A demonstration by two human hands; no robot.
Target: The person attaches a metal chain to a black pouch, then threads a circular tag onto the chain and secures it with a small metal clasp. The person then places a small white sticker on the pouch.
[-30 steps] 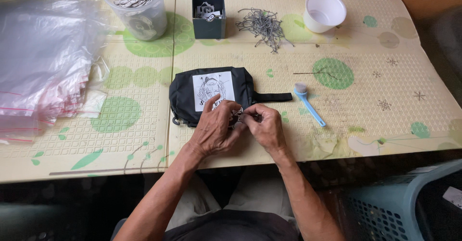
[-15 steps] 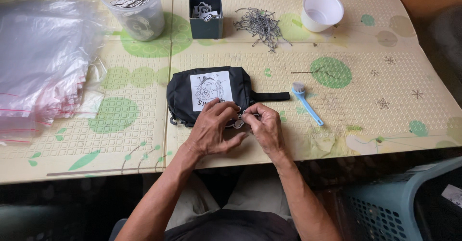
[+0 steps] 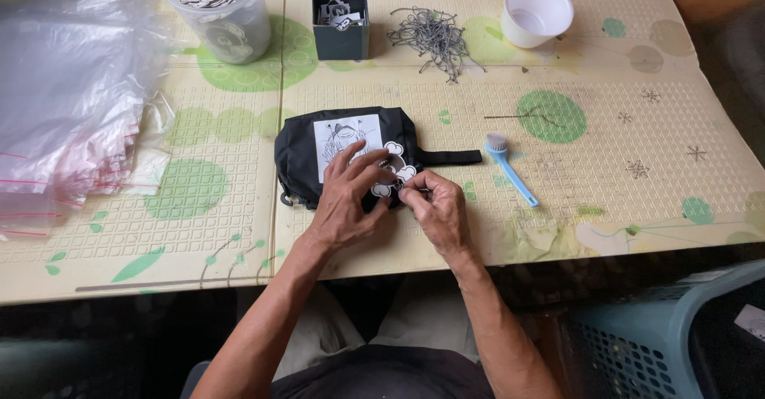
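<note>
A black pouch [image 3: 351, 156] with a white printed patch lies at the table's [image 3: 637, 208] middle, and a small black-and-white charm [image 3: 392, 177] is being fixed at its lower right corner, at about five o'clock from the patch. The left hand [image 3: 347, 200] is spread over the pouch, its fingers loosely curled and pressing the charm down; the right hand [image 3: 434, 208] is pinched nearly closed on the charm's edge, perhaps with a small pin, though that is too small to tell. The attaching step is judged to be in hand; a steady pinch and fine alignment are called for next. A blue brush [image 3: 510, 168] lies at three o'clock, a heap of metal hooks [image 3: 434, 37] at one o'clock, plastic bags [image 3: 64, 104] at nine o'clock.
</note>
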